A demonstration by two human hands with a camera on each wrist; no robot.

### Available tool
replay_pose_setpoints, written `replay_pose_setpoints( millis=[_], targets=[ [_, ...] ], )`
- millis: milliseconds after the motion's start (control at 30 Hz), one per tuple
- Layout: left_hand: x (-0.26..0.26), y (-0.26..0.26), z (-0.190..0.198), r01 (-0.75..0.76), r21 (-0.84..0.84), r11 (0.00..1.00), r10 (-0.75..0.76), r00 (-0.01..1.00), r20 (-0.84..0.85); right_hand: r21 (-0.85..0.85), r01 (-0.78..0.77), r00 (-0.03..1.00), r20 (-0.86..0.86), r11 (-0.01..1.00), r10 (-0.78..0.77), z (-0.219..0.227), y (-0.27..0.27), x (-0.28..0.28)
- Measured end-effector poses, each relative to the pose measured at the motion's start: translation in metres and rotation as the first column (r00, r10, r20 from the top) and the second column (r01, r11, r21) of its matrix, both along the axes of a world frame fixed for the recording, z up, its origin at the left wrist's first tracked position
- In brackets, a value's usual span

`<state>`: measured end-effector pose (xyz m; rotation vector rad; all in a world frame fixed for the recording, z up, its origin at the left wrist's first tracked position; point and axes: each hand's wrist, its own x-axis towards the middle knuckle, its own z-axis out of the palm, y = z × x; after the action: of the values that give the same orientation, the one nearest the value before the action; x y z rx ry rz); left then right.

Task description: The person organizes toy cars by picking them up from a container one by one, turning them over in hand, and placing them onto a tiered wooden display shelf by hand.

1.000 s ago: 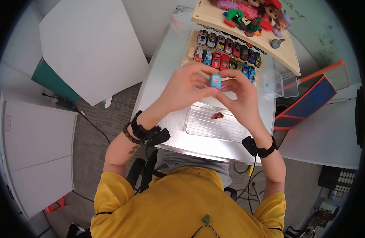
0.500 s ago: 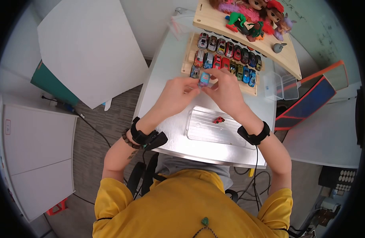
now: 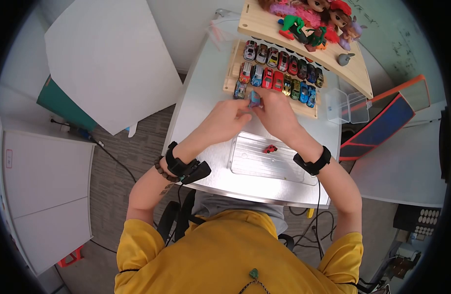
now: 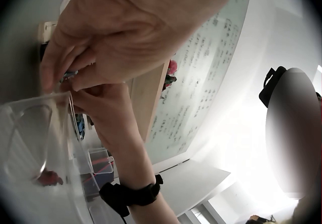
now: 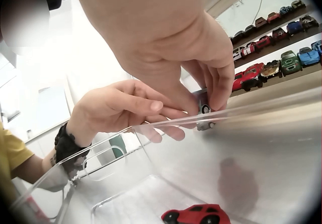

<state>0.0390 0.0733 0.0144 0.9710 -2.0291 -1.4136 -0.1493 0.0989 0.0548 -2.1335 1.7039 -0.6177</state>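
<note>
A small blue and purple toy car (image 3: 255, 99) is pinched between the thumb and fingers of my right hand (image 3: 279, 113), above the table in front of the car rack. In the right wrist view the car (image 5: 203, 109) shows its wheels beside my right fingertips. My left hand (image 3: 221, 120) is just left of it, fingers loosely extended toward the car; whether they touch it I cannot tell. Below both hands, a red toy car (image 3: 270, 149) lies in a clear plastic tray (image 3: 245, 164).
A wooden rack (image 3: 231, 73) holds rows of toy cars behind the hands. Over it stands a wooden shelf (image 3: 284, 38) with dolls and figures. A clear open box (image 3: 337, 106) stands at the right, near blue panels with red edges (image 3: 377, 128).
Both hands moved left with the small car, which has turned between the fingers. The left hand has loosened its hold, its fingers now straighter, while the right hand keeps the car.
</note>
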Motion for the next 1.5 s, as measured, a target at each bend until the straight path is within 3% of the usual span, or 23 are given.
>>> replay_pose_setpoints(
  millis=[233, 300, 433, 500, 733, 800, 933, 1033, 1100, 1200, 1500],
  targets=[
    [-0.004, 0.000, 0.003, -0.010, -0.010, 1.000, 0.010, 0.999, 0.047, -0.044, -0.017, 0.998, -0.064, 0.999, 0.014, -0.017, -0.002, -0.004],
    [-0.005, -0.001, 0.002, 0.002, -0.023, 1.000, 0.000, 0.997, 0.082, -0.177, -0.006, 0.998, -0.060, 0.984, -0.005, -0.024, -0.003, -0.005],
    [-0.007, -0.002, 0.002, -0.001, -0.053, 0.999, 0.004, 0.997, 0.071, -0.100, 0.032, 0.999, -0.035, 0.994, -0.035, -0.018, -0.003, -0.003],
    [-0.007, -0.003, 0.003, -0.004, -0.038, 0.999, 0.008, 0.996, 0.090, 0.018, 0.086, 0.995, -0.050, 0.996, -0.085, -0.011, -0.003, 0.000],
    [-0.009, -0.008, -0.004, -0.002, -0.031, 1.000, 0.005, 0.995, 0.099, -0.034, 0.053, 0.998, -0.028, 0.998, -0.053, -0.029, -0.004, -0.003],
    [-0.011, -0.007, -0.013, -0.072, -0.073, 0.995, 0.071, 0.997, -0.009, -0.096, 0.005, 1.000, 0.024, 0.995, -0.002, -0.033, -0.004, -0.005],
    [-0.014, -0.009, -0.022, -0.075, -0.108, 0.991, 0.072, 0.997, -0.024, -0.105, 0.008, 0.999, 0.037, 0.994, -0.004, -0.034, -0.004, -0.008],
    [-0.015, -0.009, -0.022, -0.051, -0.139, 0.989, 0.048, 0.998, -0.028, -0.074, 0.021, 1.000, 0.004, 0.997, -0.021, -0.033, -0.004, -0.009],
    [-0.013, -0.008, -0.016, -0.018, -0.052, 0.998, 0.018, 1.000, 0.013, -0.030, 0.026, 0.999, 0.023, 0.999, -0.025, -0.026, -0.002, -0.009],
    [-0.012, -0.008, -0.022, -0.015, -0.054, 0.998, 0.016, 1.000, 0.012, -0.093, -0.034, 0.999, 0.019, 0.995, 0.036, -0.030, -0.001, -0.014],
    [-0.010, -0.007, -0.024, 0.004, -0.075, 0.997, -0.004, 1.000, -0.001, -0.076, 0.009, 0.998, -0.066, 0.997, -0.014, -0.027, 0.002, -0.008]
  ],
)
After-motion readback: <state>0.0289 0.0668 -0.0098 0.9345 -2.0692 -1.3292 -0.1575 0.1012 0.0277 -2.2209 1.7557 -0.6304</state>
